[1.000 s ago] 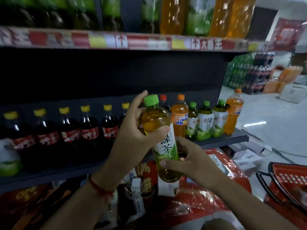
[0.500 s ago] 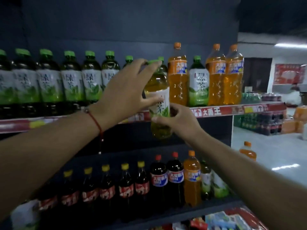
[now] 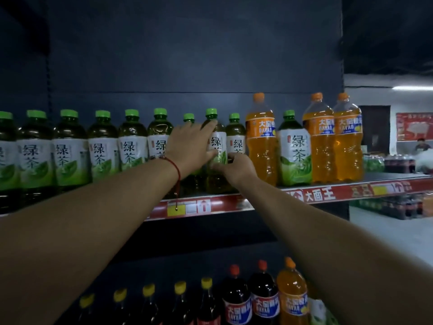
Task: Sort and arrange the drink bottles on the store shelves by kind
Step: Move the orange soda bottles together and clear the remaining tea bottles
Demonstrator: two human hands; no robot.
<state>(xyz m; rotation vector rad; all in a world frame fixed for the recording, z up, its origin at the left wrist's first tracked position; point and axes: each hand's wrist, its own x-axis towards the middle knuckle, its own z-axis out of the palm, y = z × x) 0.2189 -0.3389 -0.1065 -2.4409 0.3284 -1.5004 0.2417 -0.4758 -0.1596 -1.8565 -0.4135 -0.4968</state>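
Observation:
A green-capped green tea bottle (image 3: pixel 216 146) stands on the upper shelf (image 3: pixel 234 204) in a row of several like bottles (image 3: pixel 103 148). My left hand (image 3: pixel 187 148) wraps its upper body from the left. My right hand (image 3: pixel 236 170) grips its lower part from the right. Right of it stand another green tea bottle (image 3: pixel 236 137), an orange soda bottle (image 3: pixel 261 141), one more green tea bottle (image 3: pixel 294 156) and two orange soda bottles (image 3: pixel 332 141).
The lower shelf holds several dark yellow-capped bottles (image 3: pixel 150 306), two red-capped cola bottles (image 3: pixel 251 299) and an orange soda (image 3: pixel 293 299). Stacked drink cases (image 3: pixel 398 163) and a person (image 3: pixel 421 146) are far right, beyond an open floor (image 3: pixel 386 231).
Both hands lifted the green tea bottle from waist height up to the upper shelf and set it into the row of green tea bottles; the camera tilted upward.

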